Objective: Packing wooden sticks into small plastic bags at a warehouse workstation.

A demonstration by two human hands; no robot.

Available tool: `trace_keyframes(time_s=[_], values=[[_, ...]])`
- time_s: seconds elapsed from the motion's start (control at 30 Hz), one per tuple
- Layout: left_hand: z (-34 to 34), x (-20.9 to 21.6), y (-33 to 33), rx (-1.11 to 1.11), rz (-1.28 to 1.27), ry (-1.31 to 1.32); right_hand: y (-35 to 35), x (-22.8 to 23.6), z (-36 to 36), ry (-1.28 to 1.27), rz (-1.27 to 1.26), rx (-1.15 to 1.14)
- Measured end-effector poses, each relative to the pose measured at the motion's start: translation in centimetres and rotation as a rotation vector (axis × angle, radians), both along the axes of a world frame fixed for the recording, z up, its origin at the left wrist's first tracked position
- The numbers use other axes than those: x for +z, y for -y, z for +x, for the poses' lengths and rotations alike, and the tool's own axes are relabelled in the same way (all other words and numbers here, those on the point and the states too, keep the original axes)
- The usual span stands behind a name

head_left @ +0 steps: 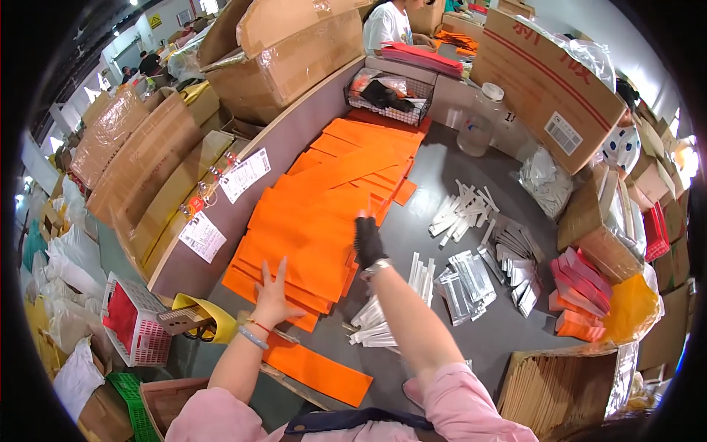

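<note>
A long spread of overlapping orange paper sheets [331, 199] covers the left half of the grey table [442, 177]. My left hand [274, 293] lies flat with fingers spread on the near end of that spread. My right hand [367, 239], in a black glove, rests its fingers on the right edge of the orange sheets, thumb side up. One separate orange strip [318, 372] lies at the table's near edge, below my left forearm. Neither hand is closed around anything.
Small clear packets with white strips [464, 214] lie scattered right of the sheets. A wire basket [389, 96] and a clear plastic jar [479, 121] stand at the far end. Cardboard boxes [549, 81] ring the table. Another person in white [387, 26] works beyond.
</note>
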State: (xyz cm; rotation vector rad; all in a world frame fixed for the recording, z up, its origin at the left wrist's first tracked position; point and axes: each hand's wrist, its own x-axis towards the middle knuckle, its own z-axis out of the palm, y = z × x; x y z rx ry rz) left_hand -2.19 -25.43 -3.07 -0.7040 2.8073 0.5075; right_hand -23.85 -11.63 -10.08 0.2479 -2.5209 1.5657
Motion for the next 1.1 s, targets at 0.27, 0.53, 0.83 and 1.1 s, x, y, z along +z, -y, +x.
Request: trace_keyframes(time_s=[0.27,0.53,0.83,1.1], values=[[-7.9,-3.3,1.6,-0.069,-0.093,-0.135,-21.8,4.3,1.6,0.395,-0.673,0.025],[-23.7,-1.9,0.1,-0.107,-0.003,-0.257,-45.3,7.2,3.7,0.016,-0.978,-0.487],[-26.9,-4.8,-1.2,-0.073,0.005,-0.486,-60.4,2.9,-1.8,0.356,-0.922,-1.079],[-20.3,-7.5,3.6,-0.338,0.341,-0.563,-78.0,-3.3,-6.2,0.218,-0.564,-1.02]])
